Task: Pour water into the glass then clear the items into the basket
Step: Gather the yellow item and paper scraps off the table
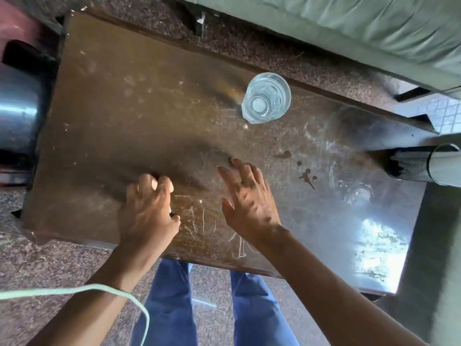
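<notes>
A clear glass [266, 98] holding water stands upright near the far edge of the scratched brown table [104, 116]. My left hand [147, 211] is over the near middle of the table. Its fingers are curled around a small thin object [170, 210], of which only a tip shows beside the thumb. My right hand [249, 198] hovers just to its right, fingers spread and holding nothing. The glass is well beyond both hands. A black mesh basket [409, 166] sits off the table's right edge, with a pale rounded item [445, 168] in it.
A green cushion [361, 28] lies beyond the far edge. A shiny steel vessel [17, 108] stands off the left side. A white cord [74, 292] crosses my left forearm. Dark stains [308, 176] mark the table right of my hands. My legs in blue trousers [169, 308] show below.
</notes>
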Tool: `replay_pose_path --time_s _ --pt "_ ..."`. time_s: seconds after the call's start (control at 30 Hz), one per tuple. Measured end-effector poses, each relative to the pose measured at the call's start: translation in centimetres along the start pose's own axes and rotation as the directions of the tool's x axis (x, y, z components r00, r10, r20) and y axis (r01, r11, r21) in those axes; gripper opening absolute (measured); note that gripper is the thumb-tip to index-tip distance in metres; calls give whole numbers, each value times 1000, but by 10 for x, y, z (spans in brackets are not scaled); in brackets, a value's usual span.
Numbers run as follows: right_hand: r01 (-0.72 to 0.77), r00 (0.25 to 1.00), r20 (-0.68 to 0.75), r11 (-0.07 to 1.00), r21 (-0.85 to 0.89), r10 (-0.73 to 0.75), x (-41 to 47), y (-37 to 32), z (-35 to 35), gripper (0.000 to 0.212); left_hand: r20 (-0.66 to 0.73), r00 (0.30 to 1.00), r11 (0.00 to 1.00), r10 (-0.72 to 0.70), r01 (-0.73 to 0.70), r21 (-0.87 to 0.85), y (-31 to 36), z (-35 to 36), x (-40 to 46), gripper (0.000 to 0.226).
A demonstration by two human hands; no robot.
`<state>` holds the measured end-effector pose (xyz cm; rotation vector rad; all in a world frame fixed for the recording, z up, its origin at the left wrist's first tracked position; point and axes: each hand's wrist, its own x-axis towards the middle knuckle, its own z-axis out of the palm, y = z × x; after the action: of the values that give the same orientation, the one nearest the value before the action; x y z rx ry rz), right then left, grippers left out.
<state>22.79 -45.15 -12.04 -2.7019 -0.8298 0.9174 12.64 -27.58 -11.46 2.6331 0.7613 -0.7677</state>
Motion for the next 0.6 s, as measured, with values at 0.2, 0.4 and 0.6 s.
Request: replay_pose_path --time_s 0.2,0.4,0.6 --pt "6 998 58 990 -142 3 10 6 8 82 -18 1000 1000 9 -9 3 1 9 1 38" --pt "-12 999 -31 992 -124 9 13 8 14 82 -38 998 994 45 -49 -100 -2 2 8 34" --pt "-18 1000 5 984 -179 20 12 6 13 91 -124 990 970 66 -93 -226 2 -29 12 31"
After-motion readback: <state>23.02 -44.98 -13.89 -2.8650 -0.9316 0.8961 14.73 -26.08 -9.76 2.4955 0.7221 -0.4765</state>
